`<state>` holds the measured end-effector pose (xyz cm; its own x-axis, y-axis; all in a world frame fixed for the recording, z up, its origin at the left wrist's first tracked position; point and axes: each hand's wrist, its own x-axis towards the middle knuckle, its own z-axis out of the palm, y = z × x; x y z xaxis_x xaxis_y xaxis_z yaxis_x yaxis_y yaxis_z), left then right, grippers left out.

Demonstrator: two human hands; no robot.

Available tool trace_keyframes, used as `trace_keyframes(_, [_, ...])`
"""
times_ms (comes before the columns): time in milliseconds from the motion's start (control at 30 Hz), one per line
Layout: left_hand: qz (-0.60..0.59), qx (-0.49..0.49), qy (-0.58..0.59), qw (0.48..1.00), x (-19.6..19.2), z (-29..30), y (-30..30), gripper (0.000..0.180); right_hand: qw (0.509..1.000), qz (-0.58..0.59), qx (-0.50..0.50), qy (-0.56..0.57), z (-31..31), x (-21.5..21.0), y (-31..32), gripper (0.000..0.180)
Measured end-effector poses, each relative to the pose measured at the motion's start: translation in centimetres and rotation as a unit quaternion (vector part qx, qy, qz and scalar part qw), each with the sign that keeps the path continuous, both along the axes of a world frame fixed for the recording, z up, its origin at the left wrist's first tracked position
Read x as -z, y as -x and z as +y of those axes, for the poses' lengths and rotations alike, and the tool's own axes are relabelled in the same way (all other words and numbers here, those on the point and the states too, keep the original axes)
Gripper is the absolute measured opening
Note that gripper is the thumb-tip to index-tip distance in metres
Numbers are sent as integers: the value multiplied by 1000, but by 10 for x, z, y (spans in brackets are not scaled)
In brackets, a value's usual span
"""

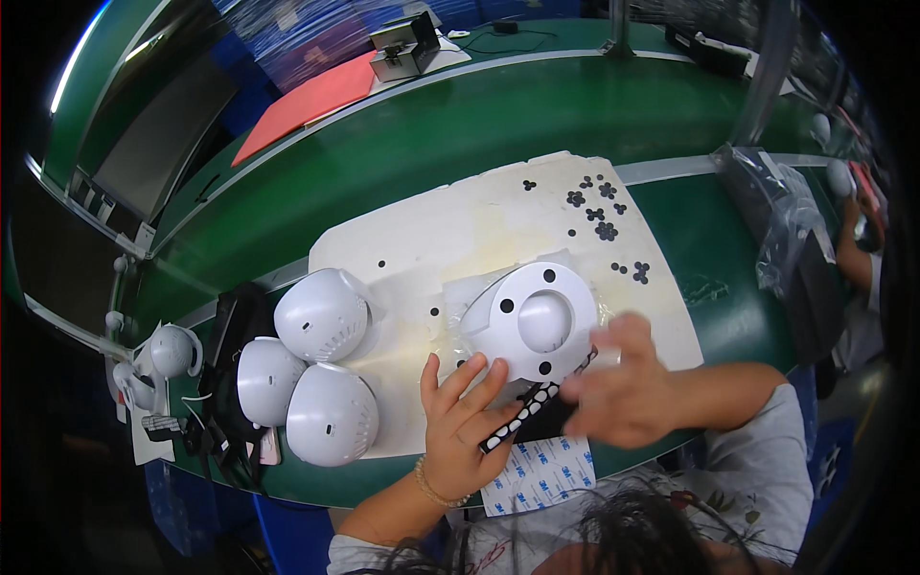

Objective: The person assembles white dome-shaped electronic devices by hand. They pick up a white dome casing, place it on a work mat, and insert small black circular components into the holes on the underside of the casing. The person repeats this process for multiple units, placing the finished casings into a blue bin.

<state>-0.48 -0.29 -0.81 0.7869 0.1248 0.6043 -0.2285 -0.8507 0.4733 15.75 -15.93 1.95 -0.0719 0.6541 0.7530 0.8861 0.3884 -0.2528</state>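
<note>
A white rounded plastic housing (576,331) lies in front of me, its flat ring face up around a large round opening. Black round dots sit on that ring. My left hand (465,422) grips a black strip with white round spots (522,418) between thumb and finger, while its other fingers spread at the housing's near left edge. Beside the housing's near right side is my right hand (623,388), smeared by motion, close to the strip's far end. Whether its fingers hold anything does not show. Under the strip lies a white sheet with blue print (540,477).
Three white rounded housings (321,311) stand at the left on a pale cardboard sheet (422,278). Black round pads (606,231) lie clustered at its far right. Black cables and a bag (240,345) are farther left. Clear plastic bags (786,225) lie right, near another person's arm (853,249).
</note>
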Motion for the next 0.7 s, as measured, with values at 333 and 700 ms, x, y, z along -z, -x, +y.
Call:
trace_keyframes(333, [3, -5, -5, 1000, 1, -1, 0, 24, 961, 229, 62, 144, 0, -1, -29, 10])
trace_keyframes(700, [2, -7, -8, 1000, 2, -1, 1, 23, 992, 17, 98, 81, -5, 11, -36, 11])
